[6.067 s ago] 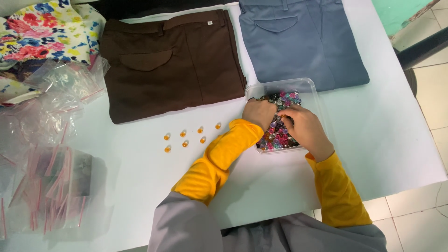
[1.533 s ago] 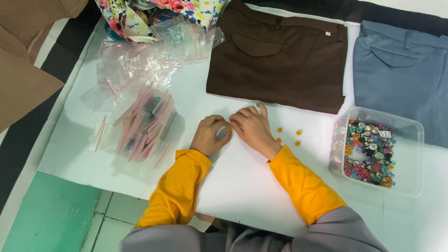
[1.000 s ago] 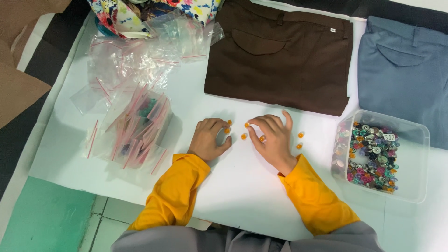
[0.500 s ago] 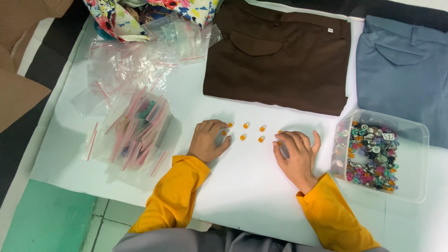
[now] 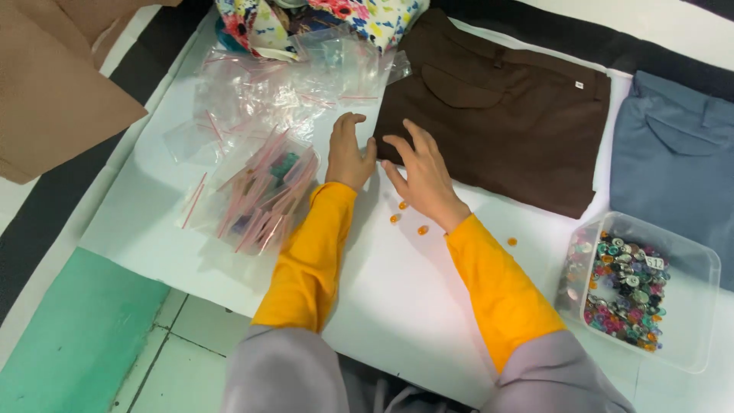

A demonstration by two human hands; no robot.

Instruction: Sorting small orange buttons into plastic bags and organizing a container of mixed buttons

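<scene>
The white bench (image 5: 428,306) carries folded brown trousers (image 5: 497,122). Just left of the trousers, the left hand (image 5: 348,153) and right hand (image 5: 424,176) lie released, fingers spread, grasping nothing. Small orange beads (image 5: 405,218) lie below the trousers, beside the right hand.

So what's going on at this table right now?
A person in yellow sleeves has both hands flat on the white table. The left hand rests beside a heap of small clear zip bags; the right hand is by folded brown trousers, with small orange beads loose beside it. Neither hand holds anything.
</scene>
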